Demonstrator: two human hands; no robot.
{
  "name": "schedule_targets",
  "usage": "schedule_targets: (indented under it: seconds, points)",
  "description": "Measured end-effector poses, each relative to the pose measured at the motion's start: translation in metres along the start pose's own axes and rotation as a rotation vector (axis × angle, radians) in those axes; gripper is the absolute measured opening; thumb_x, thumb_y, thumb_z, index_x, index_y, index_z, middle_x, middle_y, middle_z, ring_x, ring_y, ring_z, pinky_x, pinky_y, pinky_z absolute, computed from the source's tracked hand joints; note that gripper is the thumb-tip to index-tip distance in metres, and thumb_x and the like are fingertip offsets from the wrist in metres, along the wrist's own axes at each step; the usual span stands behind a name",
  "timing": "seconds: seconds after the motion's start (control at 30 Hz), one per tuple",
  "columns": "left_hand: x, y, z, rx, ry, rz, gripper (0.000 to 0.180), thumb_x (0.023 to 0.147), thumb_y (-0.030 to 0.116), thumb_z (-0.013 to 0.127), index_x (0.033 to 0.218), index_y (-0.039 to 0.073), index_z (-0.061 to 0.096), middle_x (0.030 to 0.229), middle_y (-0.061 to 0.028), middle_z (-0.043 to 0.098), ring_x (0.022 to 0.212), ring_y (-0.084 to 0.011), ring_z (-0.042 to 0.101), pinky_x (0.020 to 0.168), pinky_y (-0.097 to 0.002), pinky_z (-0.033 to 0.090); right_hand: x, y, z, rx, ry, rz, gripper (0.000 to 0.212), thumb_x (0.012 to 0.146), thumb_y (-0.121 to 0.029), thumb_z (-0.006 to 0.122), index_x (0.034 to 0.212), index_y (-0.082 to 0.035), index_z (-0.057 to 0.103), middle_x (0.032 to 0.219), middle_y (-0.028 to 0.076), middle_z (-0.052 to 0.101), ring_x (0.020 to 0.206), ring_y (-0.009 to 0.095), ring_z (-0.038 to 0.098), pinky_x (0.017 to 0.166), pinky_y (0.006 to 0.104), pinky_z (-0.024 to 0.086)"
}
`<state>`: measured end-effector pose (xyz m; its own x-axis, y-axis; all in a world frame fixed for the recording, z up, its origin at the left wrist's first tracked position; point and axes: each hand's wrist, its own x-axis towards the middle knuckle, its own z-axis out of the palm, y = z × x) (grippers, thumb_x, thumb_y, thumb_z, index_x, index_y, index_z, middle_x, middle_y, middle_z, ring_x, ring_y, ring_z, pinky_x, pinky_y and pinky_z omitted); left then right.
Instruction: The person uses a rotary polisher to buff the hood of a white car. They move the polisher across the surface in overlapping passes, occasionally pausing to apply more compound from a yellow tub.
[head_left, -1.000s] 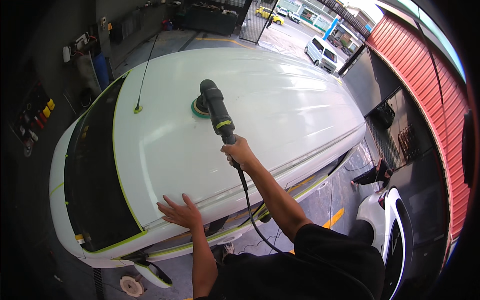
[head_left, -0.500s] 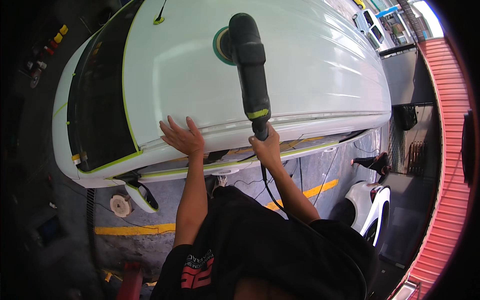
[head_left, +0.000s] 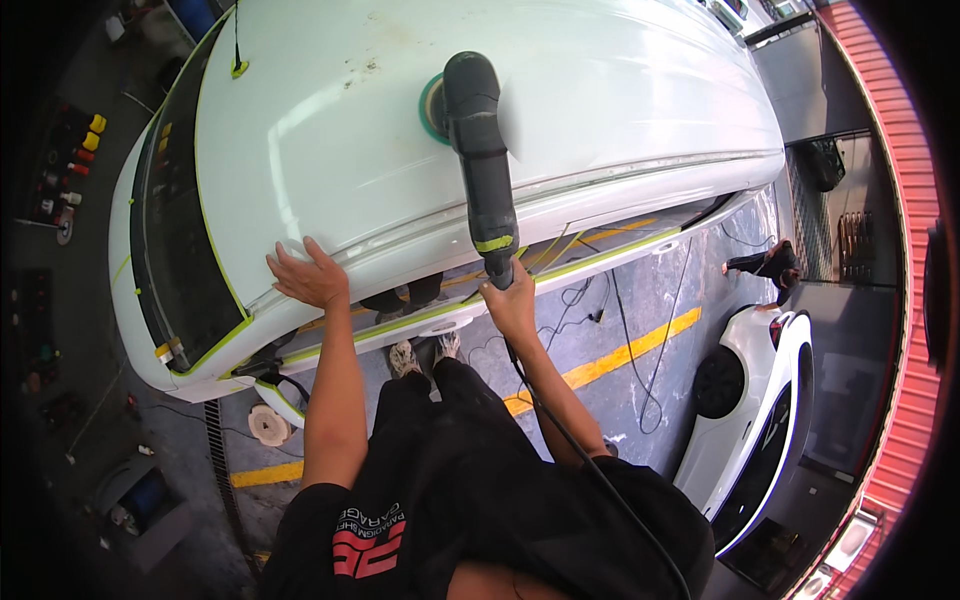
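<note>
My right hand (head_left: 512, 302) is closed round the rear end of a black power polisher (head_left: 486, 170) with a yellow-green band. The polisher reaches away over a white car's roof (head_left: 330, 120), its round green-edged pad (head_left: 433, 110) at the roof surface. Full contact of the pad is hard to judge. Further left, my left hand (head_left: 312, 276) lies with fingers spread on the roof's near edge, holding nothing. Brown specks (head_left: 362, 72) dot the roof beyond the pad. Yellow-green tape (head_left: 222, 255) lines the windscreen edge and the side window.
A black power cord (head_left: 575, 440) trails from the polisher along my right arm. Cables (head_left: 622, 340) lie on the grey floor. A round stool (head_left: 269, 425) stands by the side mirror (head_left: 283, 398). Behind at right are another white car (head_left: 735, 425) and a dark-clothed person (head_left: 775, 268).
The view has shifted, so the car sits further left and lower. Against the roof, the polisher has moved rightward. My left hand stays flat near the roof edge. Brown specks now show.
</note>
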<state>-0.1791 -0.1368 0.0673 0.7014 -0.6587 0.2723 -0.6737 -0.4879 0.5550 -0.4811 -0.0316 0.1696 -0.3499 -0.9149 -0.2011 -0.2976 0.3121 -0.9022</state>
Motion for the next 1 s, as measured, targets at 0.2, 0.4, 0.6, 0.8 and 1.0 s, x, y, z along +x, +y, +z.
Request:
schedule_targets:
  seconds: [0.2, 0.4, 0.6, 0.8, 1.0]
  points:
    - [0.003, 0.002, 0.004, 0.072, 0.016, -0.005, 0.065, 0.107, 0.051, 0.056, 0.156, 0.009, 0.045, 0.164, -0.0253, 0.039, 0.154, -0.0422, 0.038, 0.131, -0.0629, 0.017, 0.035, 0.006, -0.029, 0.027, 0.080, 0.030, 0.034, 0.078, -0.006, 0.073, 0.110, 0.003, 0.065, 0.084, 0.011, 0.067, 0.076, 0.021, 0.060, 0.077, 0.0377, 0.053]
    - [-0.002, 0.003, 0.002, 0.076, 0.034, -0.014, 0.062, 0.108, 0.048, 0.057, 0.155, 0.009, 0.047, 0.164, -0.0246, 0.040, 0.153, -0.0420, 0.039, 0.130, -0.0633, 0.017, 0.120, -0.072, -0.052, 0.076, 0.026, 0.005, 0.022, 0.083, -0.005, 0.067, 0.103, -0.001, 0.059, 0.070, 0.005, 0.058, 0.057, 0.016, 0.055, 0.056, 0.0335, 0.048]
    - [-0.003, 0.007, -0.005, 0.003, 0.051, 0.021, 0.060, 0.109, 0.047, 0.055, 0.154, 0.008, 0.049, 0.163, -0.0231, 0.043, 0.153, -0.0406, 0.040, 0.130, -0.0630, 0.019, 0.210, -0.136, -0.024, 0.215, -0.076, 0.040, 0.016, 0.083, -0.002, 0.066, 0.090, -0.007, 0.052, 0.062, 0.000, 0.050, 0.044, 0.010, 0.046, 0.041, 0.0292, 0.039]
    - [-0.002, 0.008, -0.011, -0.008, 0.064, 0.006, 0.060, 0.109, 0.044, 0.054, 0.154, 0.005, 0.047, 0.163, -0.0248, 0.041, 0.153, -0.0423, 0.038, 0.129, -0.0643, 0.018, 0.260, -0.185, 0.029, 0.024, -0.218, -0.027, 0.015, 0.082, -0.003, 0.066, 0.085, -0.007, 0.052, 0.062, 0.000, 0.050, 0.045, 0.009, 0.045, 0.041, 0.0288, 0.038]
    - [-0.004, 0.006, -0.015, -0.046, 0.072, 0.009, 0.064, 0.106, 0.043, 0.058, 0.155, 0.004, 0.045, 0.163, -0.0278, 0.038, 0.154, -0.0444, 0.037, 0.128, -0.0664, 0.019, 0.231, -0.202, 0.067, -0.009, -0.331, -0.020, 0.014, 0.082, -0.004, 0.066, 0.088, -0.006, 0.053, 0.063, 0.000, 0.052, 0.045, 0.010, 0.047, 0.041, 0.0287, 0.039]
